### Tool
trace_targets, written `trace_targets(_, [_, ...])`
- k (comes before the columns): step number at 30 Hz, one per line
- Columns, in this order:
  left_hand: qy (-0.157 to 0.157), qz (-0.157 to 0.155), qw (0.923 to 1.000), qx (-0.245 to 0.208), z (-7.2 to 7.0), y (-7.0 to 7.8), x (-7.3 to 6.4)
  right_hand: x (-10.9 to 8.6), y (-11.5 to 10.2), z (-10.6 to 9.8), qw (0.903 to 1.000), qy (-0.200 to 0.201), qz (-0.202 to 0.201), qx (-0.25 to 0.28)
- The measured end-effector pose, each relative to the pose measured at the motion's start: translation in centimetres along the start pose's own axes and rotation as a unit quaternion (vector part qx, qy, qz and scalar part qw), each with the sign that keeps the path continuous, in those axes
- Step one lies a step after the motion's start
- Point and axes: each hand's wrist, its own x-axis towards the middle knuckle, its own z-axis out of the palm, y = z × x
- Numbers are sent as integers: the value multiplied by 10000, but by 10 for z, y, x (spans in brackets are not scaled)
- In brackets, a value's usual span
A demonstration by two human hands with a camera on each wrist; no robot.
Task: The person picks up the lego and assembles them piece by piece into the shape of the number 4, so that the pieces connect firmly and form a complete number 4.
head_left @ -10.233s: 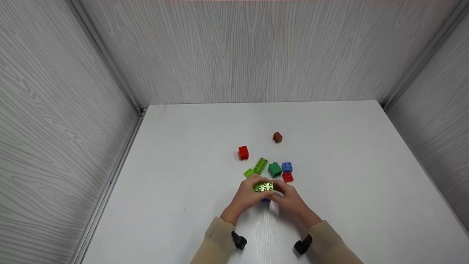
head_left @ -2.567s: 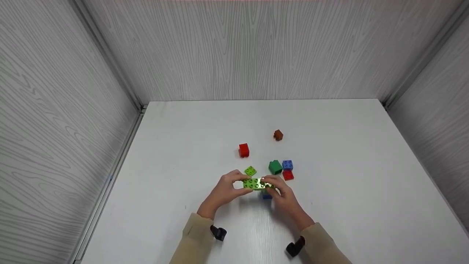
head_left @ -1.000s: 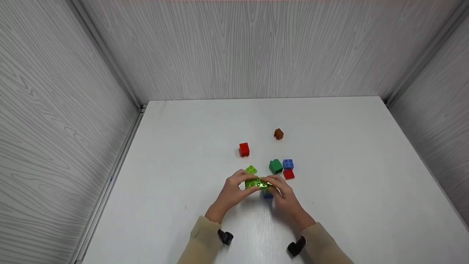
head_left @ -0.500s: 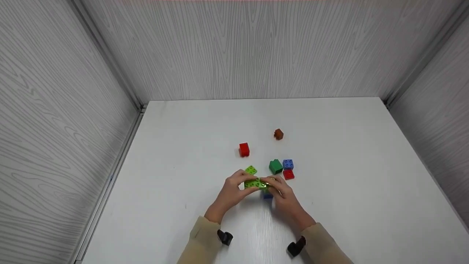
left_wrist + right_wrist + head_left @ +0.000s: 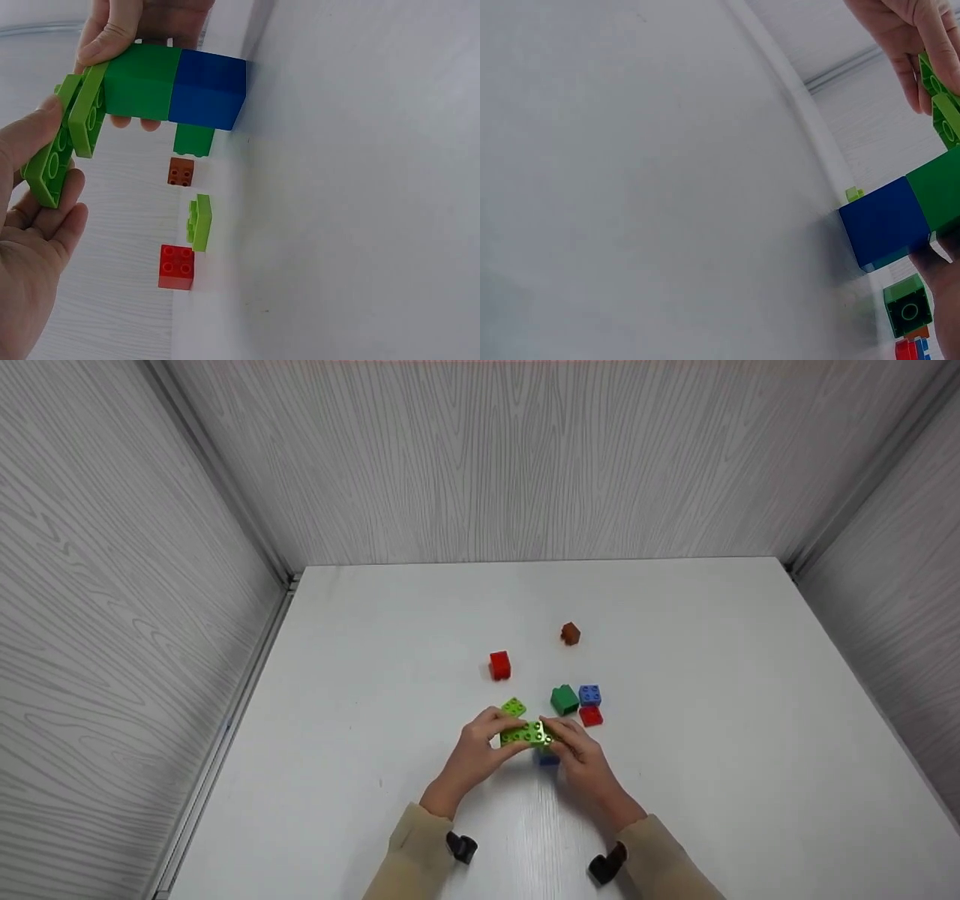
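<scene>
My left hand (image 5: 469, 746) pinches a long lime-green plate brick (image 5: 52, 161) between thumb and fingers, studs up. That plate overlaps the top of an upright stack: a second lime plate brick (image 5: 88, 112), a green brick (image 5: 142, 82) and a blue brick (image 5: 208, 90) at the bottom, close over the tabletop. In the left wrist view the two plates run at a slight angle to each other. My right hand (image 5: 589, 761) grips the stack, its thumb at the second plate and the green brick, other fingers behind. From the head view, the plates and fingers cover most of the stack.
Beyond my hands lie a small lime plate brick (image 5: 514, 706), a red brick (image 5: 500, 666) and a brown brick (image 5: 571, 634). Another green brick (image 5: 564, 700), a small blue brick (image 5: 590, 694) and a flat red piece (image 5: 591, 715) sit together on the white table (image 5: 712, 697).
Ten seconds ago the long lime plate lay on the table; my left hand has since brought it over the stack. Lately my right fingertips have slid slightly rightward, baring more studs.
</scene>
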Motion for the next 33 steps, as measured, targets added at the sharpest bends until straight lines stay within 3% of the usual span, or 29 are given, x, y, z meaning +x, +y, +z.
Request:
trace_targets(6, [-88, -58, 9999, -11, -3, 0, 0, 0, 2, 0, 9999, -77, 22, 150])
trace_targets(14, [-158, -9, 9998, 93, -4, 0, 3, 2, -9, -4, 9914, -196, 1262, 268])
trace_targets(20, [-224, 27, 9996, 166, -5, 0, 2, 2, -8, -4, 9887, -197, 1454, 300])
trace_targets(27, [-322, 0, 9994, 107, -7, 0, 3, -7, 21, 0, 9841, -156, 1697, 500])
trace_targets(33, [-277, -30, 9995, 142, -6, -1, 3, -7, 25, 1, 9831, -153, 1752, 499])
